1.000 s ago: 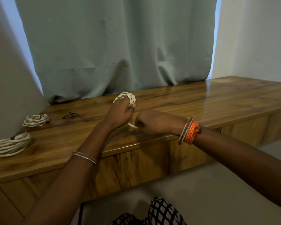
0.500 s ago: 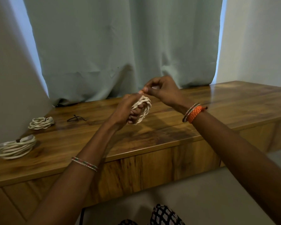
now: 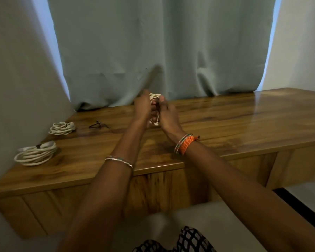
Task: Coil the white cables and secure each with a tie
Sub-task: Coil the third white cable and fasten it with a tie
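Both hands are raised together above the middle of the wooden table (image 3: 225, 122). My left hand (image 3: 143, 110) grips a small coil of white cable (image 3: 154, 96), which shows above and below its fingers. My right hand (image 3: 168, 114) is pressed against the same coil from the right, with its fingers curled on it. A dark strand shows between the two hands; most of the coil is hidden by the fingers. Two tied white cable coils lie at the table's left: a small one (image 3: 62, 128) and a larger one (image 3: 35, 153). A loose black tie (image 3: 98, 124) lies beside the small one.
A grey-green curtain (image 3: 153, 51) hangs right behind the table's back edge. A pale wall panel (image 3: 16, 88) borders the table's left end. The table's front edge runs below my wrists, with my patterned clothing (image 3: 185, 240) at the bottom.
My right hand has come down from above the coil to its right side and closed on it. Both hands have lifted the coil slightly toward the curtain. The view has shifted.
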Action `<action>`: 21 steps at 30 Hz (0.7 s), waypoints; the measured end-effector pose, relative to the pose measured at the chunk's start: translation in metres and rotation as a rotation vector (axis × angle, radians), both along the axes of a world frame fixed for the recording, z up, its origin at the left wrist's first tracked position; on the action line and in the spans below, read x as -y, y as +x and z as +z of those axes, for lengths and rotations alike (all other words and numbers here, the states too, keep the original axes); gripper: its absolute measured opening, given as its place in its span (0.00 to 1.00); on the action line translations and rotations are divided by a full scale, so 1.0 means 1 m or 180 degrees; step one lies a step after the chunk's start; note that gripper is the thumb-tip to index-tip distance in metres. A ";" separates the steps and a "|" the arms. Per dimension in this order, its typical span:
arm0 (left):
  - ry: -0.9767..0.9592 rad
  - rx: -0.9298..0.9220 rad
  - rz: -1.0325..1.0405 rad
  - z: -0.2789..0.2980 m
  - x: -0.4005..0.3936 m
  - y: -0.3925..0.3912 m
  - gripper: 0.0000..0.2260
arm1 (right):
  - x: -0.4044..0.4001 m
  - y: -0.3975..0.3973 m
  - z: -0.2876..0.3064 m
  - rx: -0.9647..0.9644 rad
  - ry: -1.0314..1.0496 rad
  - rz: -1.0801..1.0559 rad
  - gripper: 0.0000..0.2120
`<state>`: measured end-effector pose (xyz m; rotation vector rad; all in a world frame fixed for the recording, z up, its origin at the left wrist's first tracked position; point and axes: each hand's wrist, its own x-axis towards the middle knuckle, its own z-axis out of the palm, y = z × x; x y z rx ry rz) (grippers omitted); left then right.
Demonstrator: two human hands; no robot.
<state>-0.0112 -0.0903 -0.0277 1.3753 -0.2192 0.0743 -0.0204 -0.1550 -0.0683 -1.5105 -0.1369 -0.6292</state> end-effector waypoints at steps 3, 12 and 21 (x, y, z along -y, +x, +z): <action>0.0535 0.0831 0.1659 -0.018 -0.006 0.011 0.22 | -0.015 0.005 -0.007 -0.0051 -0.0429 -0.0413 0.21; 0.0281 0.0888 0.1949 -0.020 -0.085 0.038 0.21 | -0.064 0.038 0.018 -0.0724 -0.0408 0.0968 0.22; 0.0751 0.0488 0.2872 -0.006 -0.188 0.074 0.17 | -0.133 0.119 -0.015 -0.0141 -0.3366 -0.0071 0.12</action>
